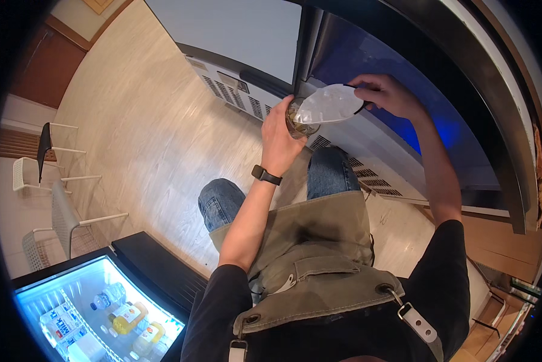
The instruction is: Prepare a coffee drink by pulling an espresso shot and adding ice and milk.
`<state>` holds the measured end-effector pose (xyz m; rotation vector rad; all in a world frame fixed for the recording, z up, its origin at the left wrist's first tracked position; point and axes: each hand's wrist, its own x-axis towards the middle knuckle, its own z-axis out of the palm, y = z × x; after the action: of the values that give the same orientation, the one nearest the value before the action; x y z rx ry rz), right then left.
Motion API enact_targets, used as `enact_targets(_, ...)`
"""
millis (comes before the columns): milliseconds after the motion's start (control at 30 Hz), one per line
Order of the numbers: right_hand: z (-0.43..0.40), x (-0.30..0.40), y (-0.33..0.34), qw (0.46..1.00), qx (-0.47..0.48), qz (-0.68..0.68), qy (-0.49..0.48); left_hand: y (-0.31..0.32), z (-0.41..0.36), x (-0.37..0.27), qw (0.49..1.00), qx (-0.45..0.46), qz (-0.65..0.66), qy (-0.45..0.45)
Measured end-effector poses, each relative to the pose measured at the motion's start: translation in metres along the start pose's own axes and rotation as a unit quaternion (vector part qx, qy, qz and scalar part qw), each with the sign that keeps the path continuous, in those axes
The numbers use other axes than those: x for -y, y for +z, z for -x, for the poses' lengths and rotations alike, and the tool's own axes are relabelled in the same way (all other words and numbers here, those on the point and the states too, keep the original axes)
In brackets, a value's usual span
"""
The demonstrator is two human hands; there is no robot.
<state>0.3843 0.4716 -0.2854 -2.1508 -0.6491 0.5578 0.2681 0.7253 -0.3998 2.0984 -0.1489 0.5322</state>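
My left hand (pixel 281 133) is wrapped around a clear drinking glass (pixel 308 131), holding it upright; pale, clear-looking pieces show inside, perhaps ice. In my right hand (pixel 388 96) is a whitish scoop (pixel 332 105) with a dark rim at its handle end. The scoop slopes down to the left, and its tip rests over or inside the glass mouth; which of the two I cannot tell. Behind my right hand gapes the blue-lit bin of what looks like an ice machine (pixel 379 68), and the glass is in front of its lower edge.
Vented white panels (pixel 257 106) run below the bin. A lit glass-fronted drinks cooler (pixel 151 289) at lower left holds bottles (pixel 131 318) and milk cartons (pixel 63 323). Several chairs (pixel 63 212) stand on the wood-look floor (pixel 140 135). A cardboard-coloured surface (pixel 501 244) is at right.
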Motion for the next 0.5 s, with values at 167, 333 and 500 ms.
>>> enact_targets(167,-0.013,0.018,0.007,0.999,0.013,0.041,0.000,-0.004,0.004,-0.001,0.999,0.005,-0.033,0.013)
enact_targets(333,-0.018,0.028,0.009,0.997,0.011,0.074,-0.004,-0.004,0.007,0.003,1.000,-0.004,-0.026,-0.003)
enact_targets(500,-0.017,0.036,0.007,0.996,-0.008,0.087,-0.007,-0.004,0.009,0.006,1.000,-0.002,-0.005,-0.027)
